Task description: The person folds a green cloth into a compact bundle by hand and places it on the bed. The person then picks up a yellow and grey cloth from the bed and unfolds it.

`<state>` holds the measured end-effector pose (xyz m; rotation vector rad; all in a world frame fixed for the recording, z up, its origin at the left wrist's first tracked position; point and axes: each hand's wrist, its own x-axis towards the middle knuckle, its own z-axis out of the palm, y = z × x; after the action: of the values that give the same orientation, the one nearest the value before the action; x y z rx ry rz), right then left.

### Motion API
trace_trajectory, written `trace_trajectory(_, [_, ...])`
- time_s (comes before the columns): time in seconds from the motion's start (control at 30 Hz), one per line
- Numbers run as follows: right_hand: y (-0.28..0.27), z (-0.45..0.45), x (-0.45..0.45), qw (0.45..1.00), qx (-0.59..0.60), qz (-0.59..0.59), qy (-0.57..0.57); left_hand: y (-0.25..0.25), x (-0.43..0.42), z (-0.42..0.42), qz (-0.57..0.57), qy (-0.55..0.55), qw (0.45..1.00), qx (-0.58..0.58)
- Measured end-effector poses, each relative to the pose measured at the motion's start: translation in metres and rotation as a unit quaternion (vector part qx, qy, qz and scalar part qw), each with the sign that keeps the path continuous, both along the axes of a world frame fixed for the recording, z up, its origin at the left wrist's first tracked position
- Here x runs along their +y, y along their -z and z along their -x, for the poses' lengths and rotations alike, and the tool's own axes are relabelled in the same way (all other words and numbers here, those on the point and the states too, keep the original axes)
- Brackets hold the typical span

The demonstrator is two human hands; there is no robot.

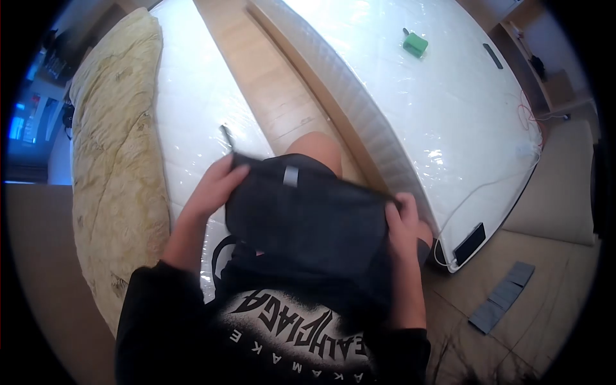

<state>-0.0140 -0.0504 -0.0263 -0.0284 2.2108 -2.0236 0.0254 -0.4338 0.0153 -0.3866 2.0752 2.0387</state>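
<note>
A black fabric bag [305, 215], flat and slightly blurred, is stretched out over my lap. It has a small white label [290, 176] near its upper edge. My left hand [218, 185] pinches its upper left corner, where a short dark strap [226, 137] sticks up. At the upper right corner, my right hand [402, 221] is closed on the edge with the thumb on top. A dark loop [220, 253] shows below the bag's left side; I cannot tell whether it belongs to the bag.
Plastic-wrapped mattresses lie left [192, 83] and right [378, 38], with wooden floor [263, 70] between. A yellowish quilt [115, 160] covers the left one. On the right one are a green object [416, 45], a phone [470, 244] and a white cable [478, 188]. A grey folded strip [502, 298] lies right.
</note>
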Motion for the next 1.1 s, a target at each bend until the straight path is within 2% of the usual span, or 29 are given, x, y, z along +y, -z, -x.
trace_trajectory(0.07, [0.032, 0.019, -0.021, 0.982, -0.145, 0.112, 0.037, 0.057, -0.001, 0.029, 0.061, -0.040, 0.997, 0.022])
trace_trajectory(0.1, [0.048, 0.022, -0.027, 0.954, -0.234, 0.181, 0.045, 0.083, 0.001, 0.036, 0.036, -0.075, 0.996, -0.043])
trace_trajectory(0.17, [0.098, 0.012, -0.020, 0.928, -0.332, 0.170, 0.015, 0.093, 0.006, 0.030, 0.095, -0.056, 0.981, -0.157])
trace_trajectory(0.23, [0.109, -0.012, -0.029, 0.930, -0.358, 0.087, 0.007, 0.102, 0.004, 0.009, 0.028, -0.094, 0.984, -0.147])
trace_trajectory(0.27, [0.111, -0.026, -0.026, 0.956, -0.290, 0.011, -0.036, 0.105, 0.002, -0.006, -0.005, -0.113, 0.983, -0.144])
trace_trajectory(0.3, [0.110, -0.040, -0.022, 0.970, -0.218, -0.065, -0.080, 0.107, 0.002, -0.022, 0.010, -0.126, 0.986, -0.106])
trace_trajectory(0.33, [0.109, -0.049, -0.019, 0.972, -0.143, -0.140, -0.125, 0.107, 0.002, -0.038, 0.026, -0.140, 0.988, -0.066])
trace_trajectory(0.37, [0.096, -0.053, -0.018, 0.969, -0.085, -0.167, -0.162, 0.106, 0.000, -0.054, 0.042, -0.152, 0.987, -0.027])
trace_trajectory(0.43, [0.052, -0.055, -0.015, 0.948, 0.037, -0.219, -0.229, 0.102, -0.016, -0.081, 0.157, -0.007, 0.981, 0.115])
trace_trajectory(0.47, [0.043, -0.057, -0.013, 0.932, 0.094, -0.228, -0.264, 0.099, -0.021, -0.088, 0.210, 0.067, 0.958, 0.185])
trace_trajectory(0.57, [0.025, -0.061, -0.019, 0.918, 0.143, -0.254, -0.268, 0.059, 0.002, -0.084, 0.372, 0.172, 0.885, 0.222])
trace_trajectory(0.7, [0.028, -0.055, -0.025, 0.883, 0.244, -0.317, -0.247, 0.075, 0.004, -0.077, 0.441, 0.144, 0.832, 0.305])
trace_trajectory(0.77, [0.039, -0.057, -0.025, 0.867, 0.294, -0.327, -0.236, 0.077, 0.006, -0.076, 0.424, 0.128, 0.841, 0.311])
trace_trajectory(0.97, [0.024, -0.072, -0.005, 0.912, 0.274, -0.249, -0.179, 0.054, 0.005, -0.081, 0.263, -0.004, 0.921, 0.289])
trace_trajectory(1.03, [0.019, -0.075, 0.000, 0.928, 0.268, -0.205, -0.155, 0.046, 0.003, -0.078, 0.243, 0.000, 0.925, 0.291])
trace_trajectory(1.1, [0.013, -0.073, -0.002, 0.941, 0.266, -0.164, -0.129, 0.049, 0.001, -0.077, 0.162, -0.004, 0.949, 0.270])
